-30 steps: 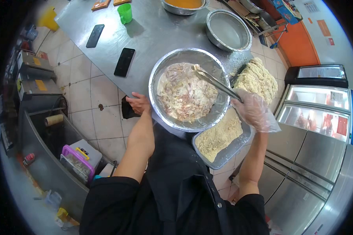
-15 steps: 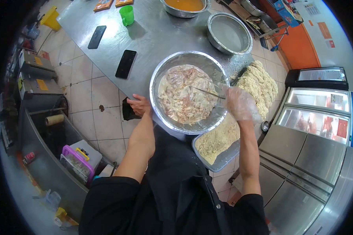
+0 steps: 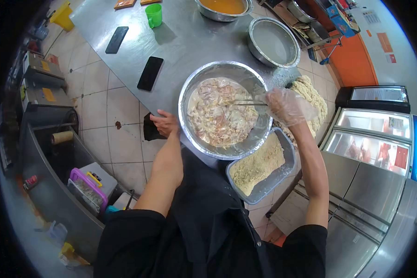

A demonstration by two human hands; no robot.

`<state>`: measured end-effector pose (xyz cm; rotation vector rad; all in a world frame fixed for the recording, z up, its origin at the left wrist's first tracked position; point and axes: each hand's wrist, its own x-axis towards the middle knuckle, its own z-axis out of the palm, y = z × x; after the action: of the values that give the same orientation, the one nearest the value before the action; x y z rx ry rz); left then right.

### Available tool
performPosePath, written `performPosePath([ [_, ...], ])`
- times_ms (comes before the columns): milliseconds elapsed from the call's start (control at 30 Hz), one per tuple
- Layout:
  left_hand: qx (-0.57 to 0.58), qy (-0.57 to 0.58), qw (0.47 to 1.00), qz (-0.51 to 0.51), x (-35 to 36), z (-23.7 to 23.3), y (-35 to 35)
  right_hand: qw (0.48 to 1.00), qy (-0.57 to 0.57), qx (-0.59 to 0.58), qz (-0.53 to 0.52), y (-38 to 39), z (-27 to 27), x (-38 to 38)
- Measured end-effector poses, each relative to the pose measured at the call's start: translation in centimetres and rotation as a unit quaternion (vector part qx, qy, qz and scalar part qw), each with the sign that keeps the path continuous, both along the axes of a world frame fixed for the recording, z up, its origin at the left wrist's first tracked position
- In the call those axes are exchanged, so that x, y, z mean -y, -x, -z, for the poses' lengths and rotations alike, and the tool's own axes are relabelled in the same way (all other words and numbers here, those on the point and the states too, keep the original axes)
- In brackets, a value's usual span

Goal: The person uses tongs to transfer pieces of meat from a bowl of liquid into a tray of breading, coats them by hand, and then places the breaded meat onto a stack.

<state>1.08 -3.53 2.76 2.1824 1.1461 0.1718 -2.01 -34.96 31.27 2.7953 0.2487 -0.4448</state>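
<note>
A large steel bowl point(image 3: 186, 75) stands at the table's near edge, filled with pale, wet pieces of raw meat point(image 3: 222, 116) in a milky coating. In a clear plastic glove, my right hand point(image 3: 285, 106) is closed on thin metal tongs point(image 3: 245, 102) at the bowl's right rim. Their two prongs reach into the meat. Bare and with fingers apart, my left hand point(image 3: 165, 124) rests by the table edge, left of the bowl. Just below the bowl's right side is a grey tub point(image 3: 289, 157) of pale yellow crumbs point(image 3: 257, 164).
More crumbs point(image 3: 312, 99) are heaped on the right. Behind are a steel bowl of cloudy liquid point(image 3: 273, 41) and one of orange liquid point(image 3: 223, 5). Two phones point(image 3: 150, 73) and a green cup point(image 3: 154, 16) lie on the steel table point(image 3: 190, 41). A glass-fronted fridge point(image 3: 366, 148) stands right.
My right hand has shifted slightly right and turned with the tongs, whose prongs now lie more level across the meat. My right forearm has swung outward. My left hand stays put.
</note>
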Motion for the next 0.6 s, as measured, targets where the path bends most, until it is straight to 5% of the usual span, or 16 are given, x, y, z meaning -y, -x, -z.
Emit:
performPosePath([
  [133, 0.008, -0.001, 1.000, 0.003, 0.1, 0.0, 0.0, 0.999, 0.002, 0.034, -0.031, 1.1, -0.1, 0.6],
  [200, 0.005, -0.009, 1.000, 0.002, 0.1, 0.3, -0.2, 0.999, -0.011, 0.004, 0.034, 0.2, 0.2, -0.8],
  [333, -0.001, -0.011, 1.000, 0.008, -0.1, 1.1, 0.1, 1.000, 0.028, -0.002, -0.008, -0.3, 7.3, 1.8],
  [467, -0.002, -0.011, 1.000, 0.004, 0.0, 0.5, -0.1, 0.998, -0.003, -0.050, 0.024, -0.1, 0.4, -0.2],
  [600, -0.003, -0.006, 1.000, 0.006, 0.3, 0.0, -0.1, 0.970, -0.181, -0.083, 0.137, 2.6, -3.8, 1.4],
])
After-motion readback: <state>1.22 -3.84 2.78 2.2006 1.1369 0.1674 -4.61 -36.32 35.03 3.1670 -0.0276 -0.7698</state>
